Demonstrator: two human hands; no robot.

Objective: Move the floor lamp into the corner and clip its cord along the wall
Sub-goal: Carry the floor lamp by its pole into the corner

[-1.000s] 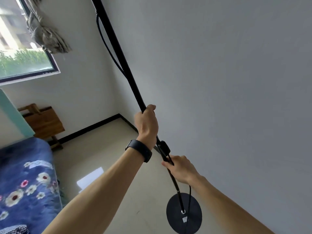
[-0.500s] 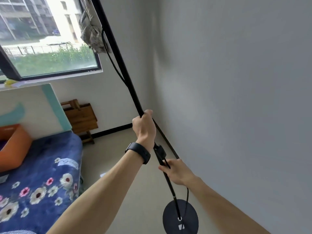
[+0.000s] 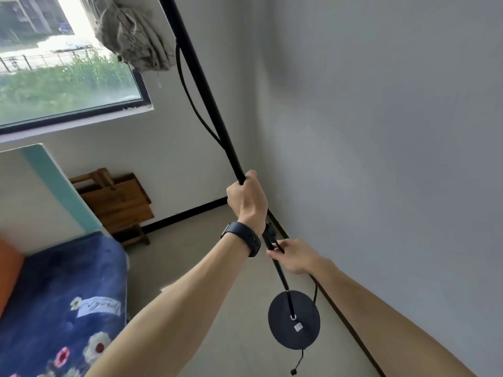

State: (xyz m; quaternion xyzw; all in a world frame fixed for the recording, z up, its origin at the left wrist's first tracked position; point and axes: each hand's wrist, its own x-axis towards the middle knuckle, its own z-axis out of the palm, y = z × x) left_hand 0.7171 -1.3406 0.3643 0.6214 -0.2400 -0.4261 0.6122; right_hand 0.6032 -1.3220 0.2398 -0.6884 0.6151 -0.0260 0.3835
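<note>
A black floor lamp's thin pole (image 3: 202, 85) runs tilted from the top of the view down to a round black base (image 3: 294, 319) on the beige floor by the grey wall. My left hand (image 3: 247, 200), with a black watch on the wrist, is wrapped around the pole at mid height. Lower down, my right hand (image 3: 295, 255) grips the pole just under a small black switch box (image 3: 269, 232). The black cord (image 3: 190, 96) hangs in a loop beside the upper pole, and another stretch trails past the base to a small plug end (image 3: 294, 372). The lamp head is out of view.
The room corner (image 3: 261, 164) lies just beyond my left hand, with a black baseboard (image 3: 185, 216) along both walls. A folded wooden table (image 3: 119, 200) leans on the far wall. A bed with a blue floral cover (image 3: 62, 295) fills the lower left. A window (image 3: 68, 77) and bundled curtain (image 3: 136, 36) sit above.
The view has swung left and the corner has come closer. Both hands kept their hold on the pole, and the lamp base has shifted along the wall towards the corner.
</note>
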